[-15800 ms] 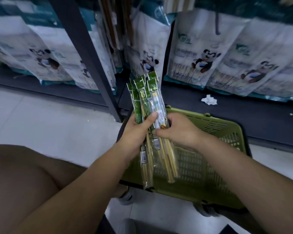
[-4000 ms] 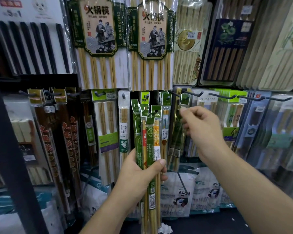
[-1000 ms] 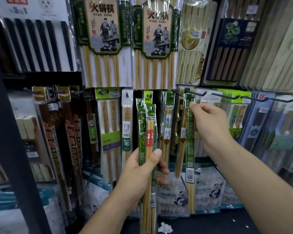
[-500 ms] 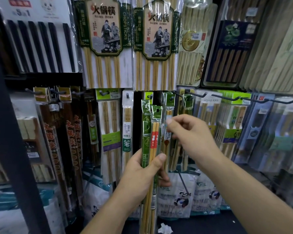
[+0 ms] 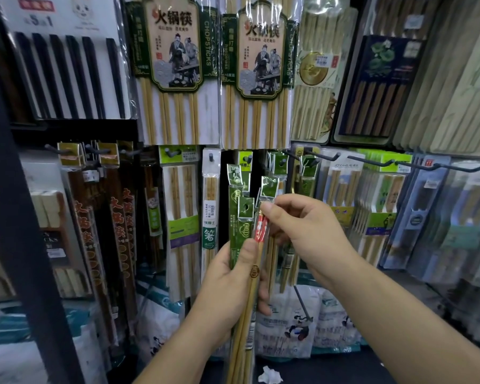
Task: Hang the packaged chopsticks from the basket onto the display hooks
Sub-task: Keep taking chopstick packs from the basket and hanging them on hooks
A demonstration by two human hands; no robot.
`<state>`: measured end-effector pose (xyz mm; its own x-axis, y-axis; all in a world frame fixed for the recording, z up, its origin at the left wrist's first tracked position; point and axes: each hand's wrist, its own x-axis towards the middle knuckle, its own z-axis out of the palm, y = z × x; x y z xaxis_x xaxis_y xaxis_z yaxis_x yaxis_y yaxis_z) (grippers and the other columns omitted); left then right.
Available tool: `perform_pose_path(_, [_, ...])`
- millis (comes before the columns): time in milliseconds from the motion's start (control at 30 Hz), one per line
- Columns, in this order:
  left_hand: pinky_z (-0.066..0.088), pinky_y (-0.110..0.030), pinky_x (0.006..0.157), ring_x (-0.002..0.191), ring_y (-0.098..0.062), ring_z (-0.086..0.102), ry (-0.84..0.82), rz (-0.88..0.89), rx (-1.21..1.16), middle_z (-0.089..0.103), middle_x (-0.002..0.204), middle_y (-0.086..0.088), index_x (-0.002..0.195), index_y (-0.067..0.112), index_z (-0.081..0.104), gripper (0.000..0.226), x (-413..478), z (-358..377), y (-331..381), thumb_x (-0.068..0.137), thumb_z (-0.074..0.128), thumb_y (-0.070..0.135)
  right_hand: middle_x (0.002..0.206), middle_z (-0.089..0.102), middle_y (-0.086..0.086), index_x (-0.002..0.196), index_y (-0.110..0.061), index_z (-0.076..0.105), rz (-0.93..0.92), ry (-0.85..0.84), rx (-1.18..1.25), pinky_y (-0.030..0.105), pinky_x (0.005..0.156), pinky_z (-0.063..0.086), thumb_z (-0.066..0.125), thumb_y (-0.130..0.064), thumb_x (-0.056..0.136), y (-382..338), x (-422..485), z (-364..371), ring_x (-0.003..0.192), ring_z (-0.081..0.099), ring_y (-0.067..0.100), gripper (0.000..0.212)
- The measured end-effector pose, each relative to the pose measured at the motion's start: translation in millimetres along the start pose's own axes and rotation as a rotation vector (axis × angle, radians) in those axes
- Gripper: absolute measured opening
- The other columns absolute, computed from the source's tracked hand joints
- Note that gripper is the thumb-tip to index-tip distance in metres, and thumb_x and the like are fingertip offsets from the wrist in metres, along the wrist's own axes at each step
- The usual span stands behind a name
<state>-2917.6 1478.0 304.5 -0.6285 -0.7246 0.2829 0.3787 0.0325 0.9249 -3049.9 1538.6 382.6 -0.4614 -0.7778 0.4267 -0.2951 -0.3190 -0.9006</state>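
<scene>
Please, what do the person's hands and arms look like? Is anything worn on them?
Both are bare. The left hand and right hand have no gloves, no rings in view, short nails. The left forearm and right forearm show no sleeve, watch or bracelet.

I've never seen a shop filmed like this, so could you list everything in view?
chopstick packets: about three, green-topped, centre
hot-pot chopstick packs: two, green and cream, top centre
black chopsticks: one pack, top left
display hooks: several, black, middle right
printed bags: several, white, bottom
crumpled paper: one, white, bottom centre
left hand: grips the packets
right hand: pinches one packet's top
</scene>
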Motion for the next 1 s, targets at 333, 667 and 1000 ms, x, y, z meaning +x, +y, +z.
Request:
perform_pose_path(333, [0.050, -0.008, 0.052, 0.060, 0.002, 0.069, 0.110, 0.134, 0.194, 0.072, 0.068, 0.016, 0.110, 0.043, 0.064, 0.031, -0.1, -6.3, -6.1, 0.083, 0.063, 0.059, 0.072, 0.064, -0.002, 0.075, -0.026, 0.074, 0.052, 0.164, 0.028, 0.021, 0.057, 0.049, 0.060, -0.028, 0.102, -4.9, 4.9, -17.0, 0.064, 0.057, 0.010, 0.030])
perform_pose_path(667, [0.059, -0.033, 0.052, 0.056, -0.016, 0.062, 0.097, 0.080, 0.111, 0.060, 0.065, 0.003, 0.075, 0.032, 0.063, 0.022, 0.7, -1.5, -2.1, 0.082, 0.064, 0.054, 0.076, 0.049, 0.008, 0.076, -0.016, 0.064, 0.038, 0.306, -0.098, 0.037, 0.065, 0.041, 0.053, -0.026, 0.104, -24.1, 32.7, -37.6, 0.067, 0.042, 0.021, 0.031])
perform_pose_path(1000, [0.057, -0.034, 0.051, 0.056, -0.020, 0.061, 0.080, 0.082, 0.099, 0.062, 0.070, -0.001, 0.087, 0.025, 0.063, 0.030, 1.3, -3.5, -3.4, 0.082, 0.066, 0.054, 0.063, 0.044, 0.004, 0.076, -0.012, 0.064, 0.054, 0.328, -0.142, 0.029, 0.071, 0.048, 0.056, -0.033, 0.102, -7.7, 38.7, -40.1, 0.058, 0.046, 0.014, 0.035])
